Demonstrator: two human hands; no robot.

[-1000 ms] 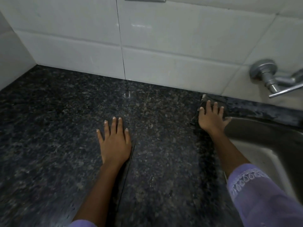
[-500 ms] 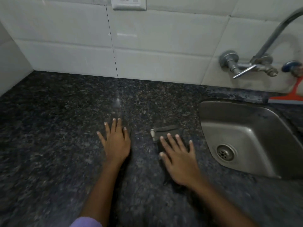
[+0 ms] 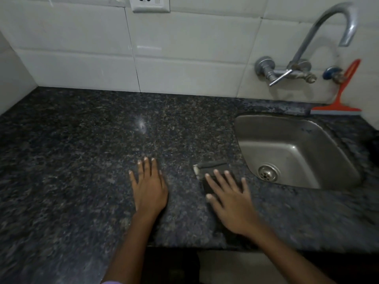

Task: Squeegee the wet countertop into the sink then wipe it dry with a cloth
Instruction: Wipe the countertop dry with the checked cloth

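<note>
A dark cloth (image 3: 211, 167) with a pale edge lies on the black granite countertop (image 3: 82, 150), just left of the steel sink (image 3: 291, 148). My right hand (image 3: 229, 197) presses flat on the cloth, fingers spread, covering its near part. To the left, my left hand (image 3: 148, 187) rests flat on the bare counter with nothing in it. An orange squeegee (image 3: 340, 101) leans against the wall tiles behind the sink, out of reach of both hands.
A curved metal tap (image 3: 320, 37) with a lever juts from the white tiled wall above the sink. A wall socket (image 3: 150, 4) sits at the top. The counter's front edge (image 3: 205, 248) runs just below my wrists.
My right hand has slid the cloth from the back edge by the sink toward the front of the counter. The view has pulled back and to the right. My left hand stayed put.
</note>
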